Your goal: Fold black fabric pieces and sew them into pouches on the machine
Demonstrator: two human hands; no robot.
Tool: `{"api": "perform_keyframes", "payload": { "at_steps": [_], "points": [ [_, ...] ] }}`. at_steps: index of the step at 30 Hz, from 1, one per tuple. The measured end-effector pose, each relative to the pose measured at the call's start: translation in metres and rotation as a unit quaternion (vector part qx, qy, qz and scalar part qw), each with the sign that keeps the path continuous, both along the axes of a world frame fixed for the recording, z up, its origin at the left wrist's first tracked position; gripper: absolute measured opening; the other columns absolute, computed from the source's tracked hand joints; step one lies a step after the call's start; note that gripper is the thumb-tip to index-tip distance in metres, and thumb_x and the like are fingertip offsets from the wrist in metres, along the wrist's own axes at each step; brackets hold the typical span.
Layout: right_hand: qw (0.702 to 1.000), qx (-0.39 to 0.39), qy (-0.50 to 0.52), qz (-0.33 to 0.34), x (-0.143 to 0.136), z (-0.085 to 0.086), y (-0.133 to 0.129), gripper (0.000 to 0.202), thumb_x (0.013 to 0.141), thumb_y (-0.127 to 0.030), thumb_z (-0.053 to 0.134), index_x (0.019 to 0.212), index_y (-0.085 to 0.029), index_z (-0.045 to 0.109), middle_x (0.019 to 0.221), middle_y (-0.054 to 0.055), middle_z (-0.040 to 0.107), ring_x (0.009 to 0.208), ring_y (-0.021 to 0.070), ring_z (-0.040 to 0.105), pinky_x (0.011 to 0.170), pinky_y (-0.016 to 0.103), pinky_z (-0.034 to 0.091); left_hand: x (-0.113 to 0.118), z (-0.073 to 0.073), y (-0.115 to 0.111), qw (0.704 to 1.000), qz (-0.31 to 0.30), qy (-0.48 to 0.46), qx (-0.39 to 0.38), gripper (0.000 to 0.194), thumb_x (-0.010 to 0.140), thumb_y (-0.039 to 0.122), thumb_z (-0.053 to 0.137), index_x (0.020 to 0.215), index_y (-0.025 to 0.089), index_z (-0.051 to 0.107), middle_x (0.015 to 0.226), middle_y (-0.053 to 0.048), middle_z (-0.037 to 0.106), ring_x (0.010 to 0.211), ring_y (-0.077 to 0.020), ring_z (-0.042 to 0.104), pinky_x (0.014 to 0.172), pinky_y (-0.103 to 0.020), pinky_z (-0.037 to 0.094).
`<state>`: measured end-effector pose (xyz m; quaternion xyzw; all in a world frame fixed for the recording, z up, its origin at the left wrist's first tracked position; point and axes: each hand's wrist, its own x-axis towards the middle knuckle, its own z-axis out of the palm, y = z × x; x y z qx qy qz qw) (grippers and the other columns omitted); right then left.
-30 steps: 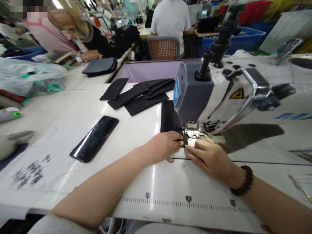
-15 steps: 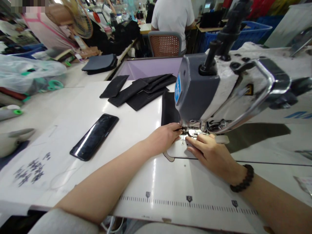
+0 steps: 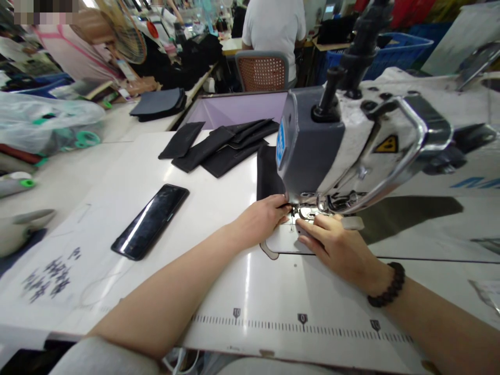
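Observation:
My left hand [image 3: 262,221] is closed at the near edge of a black fabric piece [image 3: 269,169], its fingertips pinched together just left of the needle area. That piece lies flat and runs back under the head of a sewing machine [image 3: 312,140]. On the other side of the presser foot [image 3: 296,211], my right hand [image 3: 332,237] rests on the metal plate with its index finger stretched towards the foot. No fabric shows under the right fingers. The fingertips of the left hand partly hide the fabric edge.
Several black fabric pieces [image 3: 219,151] lie in a loose pile behind my left hand. A phone [image 3: 150,221] is on the table at the left. Farther back are a stack of dark sheets [image 3: 158,101], a plastic bag [image 3: 47,122] and a seated person [image 3: 273,31].
The view has shifted slightly, so the machine head appears a little farther left. Both hands keep nearly the same places beside the presser foot.

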<state>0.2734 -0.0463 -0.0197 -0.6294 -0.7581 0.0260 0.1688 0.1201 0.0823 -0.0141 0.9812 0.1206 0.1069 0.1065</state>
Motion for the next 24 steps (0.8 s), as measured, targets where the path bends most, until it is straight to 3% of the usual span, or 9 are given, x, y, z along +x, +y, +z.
{"api": "perform_keyframes", "payload": {
  "at_steps": [2,4,6,8,14,24],
  "points": [
    [0.999,0.025,0.042,-0.008,0.004,0.003,0.001,0.028,0.085,-0.033,0.042,0.099,-0.018,0.061,0.077,0.006,0.059,0.069,0.0163,0.051,0.066,0.029,0.038,0.000,0.001,0.000,1.000,0.000,0.001,-0.001,0.020,0.086,0.020,0.045,0.100,0.012,0.057,0.103,-0.008,0.057,0.098,-0.0189,0.054,0.084,-0.030,0.047],
    [0.990,0.079,0.100,-0.052,0.012,0.010,0.002,0.025,0.084,-0.032,0.044,0.080,-0.016,0.063,0.065,0.003,0.058,0.059,0.0134,0.050,0.055,0.025,0.037,-0.001,0.002,-0.001,1.000,0.000,0.004,0.002,0.021,0.087,0.021,0.043,0.101,0.012,0.057,0.105,-0.008,0.056,0.099,-0.0189,0.053,0.084,-0.029,0.047],
    [0.973,0.141,0.141,-0.115,0.023,0.018,0.004,0.030,0.082,-0.029,0.043,0.058,-0.016,0.055,0.050,0.000,0.051,0.047,0.0104,0.045,0.046,0.022,0.032,-0.002,0.001,-0.002,1.000,0.004,0.016,0.012,0.022,0.087,0.022,0.043,0.101,0.012,0.056,0.106,-0.008,0.056,0.099,-0.0196,0.053,0.084,-0.030,0.047],
    [0.960,0.176,0.157,-0.154,0.031,0.026,0.006,0.033,0.081,-0.027,0.043,0.049,-0.017,0.047,0.044,-0.002,0.046,0.042,0.0088,0.041,0.043,0.022,0.029,-0.002,0.002,-0.004,0.999,0.016,0.031,0.026,0.023,0.087,0.024,0.044,0.102,0.011,0.056,0.105,-0.008,0.056,0.098,-0.0203,0.053,0.084,-0.031,0.046],
    [0.942,0.204,0.189,-0.188,0.033,0.036,0.008,0.040,0.071,-0.025,0.048,0.039,-0.020,0.025,0.037,-0.006,0.027,0.035,0.0054,0.027,0.039,0.020,0.025,-0.001,0.008,-0.014,0.995,0.048,0.071,0.059,0.023,0.085,0.026,0.049,0.100,0.010,0.056,0.103,-0.009,0.055,0.095,-0.0210,0.052,0.082,-0.032,0.047],
    [0.935,0.208,0.210,-0.197,0.033,0.033,0.010,0.038,0.069,-0.023,0.048,0.039,-0.020,0.025,0.038,-0.006,0.025,0.035,0.0055,0.025,0.037,0.020,0.022,0.002,0.013,-0.018,0.991,0.058,0.090,0.079,0.023,0.085,0.027,0.049,0.097,0.009,0.057,0.099,-0.009,0.056,0.093,-0.0201,0.051,0.078,-0.029,0.047]
  ]
}}
